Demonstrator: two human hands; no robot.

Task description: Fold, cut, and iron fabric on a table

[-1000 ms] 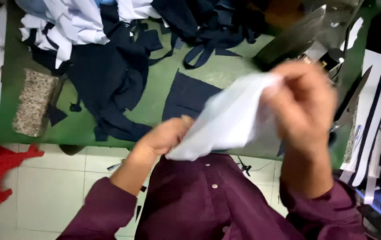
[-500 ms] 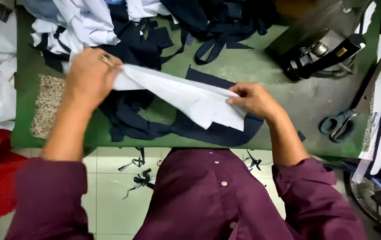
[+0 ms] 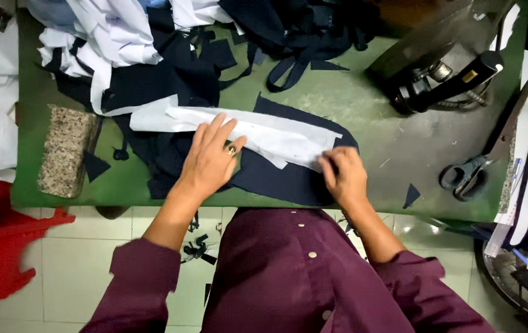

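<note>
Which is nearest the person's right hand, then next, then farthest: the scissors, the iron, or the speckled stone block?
From the right hand:
1. Scissors, to its right on the green table.
2. Iron, up and to the right, at the table's far side.
3. Speckled stone block, far across at the left edge.

Bare green bench (image 3: 362, 105) lies open between the navy piece (image 3: 288, 179) and the iron (image 3: 442, 77). Scissors (image 3: 479, 166) block the right, a granite block (image 3: 66, 151) the left, heaped scraps (image 3: 153, 55) the far edge.
</note>
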